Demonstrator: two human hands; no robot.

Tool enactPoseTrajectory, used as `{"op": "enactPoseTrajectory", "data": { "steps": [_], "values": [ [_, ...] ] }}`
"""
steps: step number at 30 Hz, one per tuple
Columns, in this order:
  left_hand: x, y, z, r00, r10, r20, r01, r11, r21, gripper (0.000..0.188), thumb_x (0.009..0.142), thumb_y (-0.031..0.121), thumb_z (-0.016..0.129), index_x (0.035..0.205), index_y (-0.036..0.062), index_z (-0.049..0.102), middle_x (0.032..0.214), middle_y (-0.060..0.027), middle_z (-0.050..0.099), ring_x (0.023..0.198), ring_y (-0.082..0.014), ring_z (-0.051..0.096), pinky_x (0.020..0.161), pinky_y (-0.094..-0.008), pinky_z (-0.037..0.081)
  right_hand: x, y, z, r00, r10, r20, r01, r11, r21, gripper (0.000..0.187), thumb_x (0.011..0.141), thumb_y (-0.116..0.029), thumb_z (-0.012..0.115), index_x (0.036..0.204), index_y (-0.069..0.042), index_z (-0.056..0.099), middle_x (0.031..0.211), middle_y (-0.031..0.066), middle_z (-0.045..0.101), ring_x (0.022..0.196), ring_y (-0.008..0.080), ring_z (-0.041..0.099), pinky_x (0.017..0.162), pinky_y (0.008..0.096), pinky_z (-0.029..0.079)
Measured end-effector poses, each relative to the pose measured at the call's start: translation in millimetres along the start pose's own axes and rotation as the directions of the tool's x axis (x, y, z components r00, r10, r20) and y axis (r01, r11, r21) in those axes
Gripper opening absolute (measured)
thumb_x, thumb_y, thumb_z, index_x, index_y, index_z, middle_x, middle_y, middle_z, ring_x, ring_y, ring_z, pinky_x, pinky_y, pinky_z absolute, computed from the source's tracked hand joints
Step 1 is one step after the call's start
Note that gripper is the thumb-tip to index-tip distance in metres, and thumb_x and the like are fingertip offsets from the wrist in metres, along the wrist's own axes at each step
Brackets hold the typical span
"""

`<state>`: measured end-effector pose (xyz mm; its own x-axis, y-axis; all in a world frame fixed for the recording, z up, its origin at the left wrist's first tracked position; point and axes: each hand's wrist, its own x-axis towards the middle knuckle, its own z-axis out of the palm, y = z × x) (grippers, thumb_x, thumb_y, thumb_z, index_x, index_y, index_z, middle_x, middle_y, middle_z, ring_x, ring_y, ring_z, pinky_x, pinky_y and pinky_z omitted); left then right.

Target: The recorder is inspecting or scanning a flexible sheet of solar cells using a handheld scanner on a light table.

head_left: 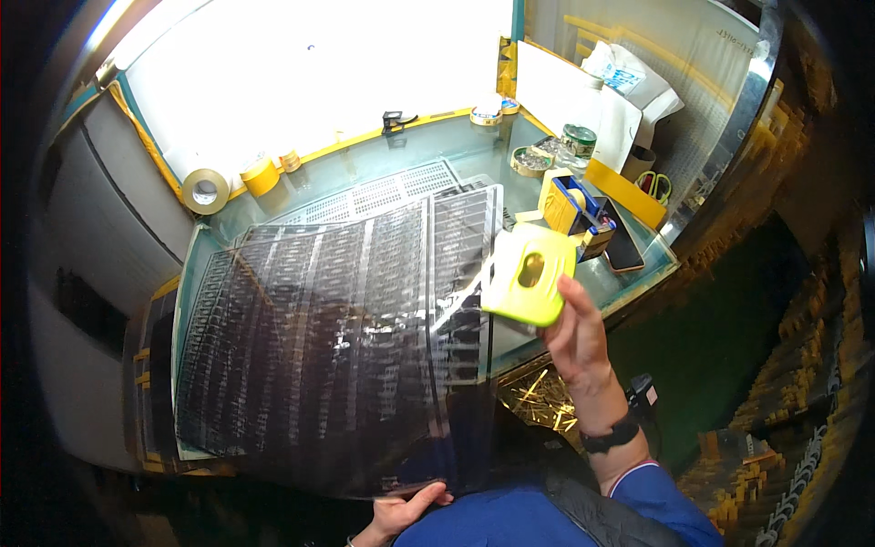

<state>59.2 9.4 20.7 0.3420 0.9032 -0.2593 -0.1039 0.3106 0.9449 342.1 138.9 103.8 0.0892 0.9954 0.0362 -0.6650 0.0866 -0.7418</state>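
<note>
"So, where is the lime-green plastic tool (554, 273)?"

"Up in the right hand (580, 339), at the right-hand edge of the dark patterned film (301, 337) as this view has it. Whether it touches the film, I can't tell."

"How are the fingers placed?"

"On the right, they're clamped on the tool's near right corner, thumb showing along the side and the rest mostly hidden. The left hand (406, 512) sits at the near edge of the film, thumb stretched out; I can't tell whether its fingers pinch the film or merely rest against it."

"Does the tool look heavy?"

"I'd guess light: moulded plastic, stiff, fairly smooth, so perhaps a little slippery. The rim looks like a good place to grip, and the oval hole in its body could take a finger. I'd keep off the pale edge on its left, since I can't make out whether that's sharp."

"And the film?"

"Thin and bendy by the look of it, glossy, probably easy to crease or scratch. I'd hold it by its margins, away from the pattern. It covers much of the glass worktop (365, 162) and reaches past the near edge."

"Anything close by?"

"Yes, a yellow-and-blue tape dispenser (558, 202) stands just beyond the tool."
</note>
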Motion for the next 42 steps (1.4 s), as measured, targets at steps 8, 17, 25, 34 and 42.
{"op": "enactPoseTrajectory", "data": {
  "steps": [8,17,25,34,42],
  "values": [
    [-29,-24,-35,0.920,0.311,0.238,-0.392,0.720,0.573,0.017,0.079,-0.001,0.062,0.095,-0.0007,0.066,0.093,-0.0078,0.066,0.084,-0.0136,0.061,0.077,-0.0272,0.048,47,-38,24,0.968,-0.221,-0.121,0.230,0.970,0.074,0.057,0.079,-0.041,0.060,0.121,-0.007,0.043,0.107,0.0067,0.057,0.094,0.0174,0.058,0.079,0.0301,0.050],
    [-39,-26,-32,0.978,-0.190,-0.090,0.205,0.958,0.202,0.022,0.079,-0.001,0.062,0.100,-0.0032,0.063,0.096,-0.0114,0.065,0.088,-0.0170,0.060,0.083,-0.0275,0.047,63,-41,18,0.970,-0.187,-0.158,0.211,0.966,0.152,0.060,0.074,-0.045,0.065,0.114,-0.004,0.048,0.100,0.0087,0.059,0.084,0.0172,0.060,0.072,0.0280,0.050],
    [-40,-34,-39,0.997,0.055,0.060,-0.064,0.987,0.145,0.022,0.080,-0.001,0.061,0.101,-0.0041,0.062,0.100,-0.0122,0.063,0.090,-0.0182,0.060,0.085,-0.0281,0.046,60,-42,23,0.968,-0.172,-0.183,0.203,0.966,0.161,0.052,0.076,-0.038,0.065,0.113,-0.005,0.048,0.100,0.0086,0.059,0.079,0.0160,0.061,0.065,0.0268,0.051],
    [-43,-23,-39,0.993,-0.100,-0.054,0.112,0.938,0.327,0.021,0.079,0.003,0.063,0.100,-0.0036,0.063,0.095,-0.0112,0.065,0.087,-0.0162,0.060,0.083,-0.0268,0.047,63,-40,12,0.959,-0.193,-0.206,0.206,0.977,0.047,0.040,0.079,-0.023,0.062,0.110,-0.002,0.050,0.090,0.0082,0.064,0.077,0.0176,0.064,0.061,0.0274,0.053],
    [-40,-17,-31,0.985,-0.078,-0.155,0.114,0.964,0.240,0.018,0.074,0.005,0.069,0.092,0.0010,0.068,0.087,-0.0081,0.067,0.077,-0.0130,0.061,0.072,-0.0249,0.048,33,-20,7,0.988,-0.154,-0.020,0.155,0.987,0.045,0.049,0.081,-0.034,0.057,0.120,-0.007,0.044,0.106,0.0058,0.058,0.091,0.0162,0.060,0.069,0.0284,0.052]
  ]
}}
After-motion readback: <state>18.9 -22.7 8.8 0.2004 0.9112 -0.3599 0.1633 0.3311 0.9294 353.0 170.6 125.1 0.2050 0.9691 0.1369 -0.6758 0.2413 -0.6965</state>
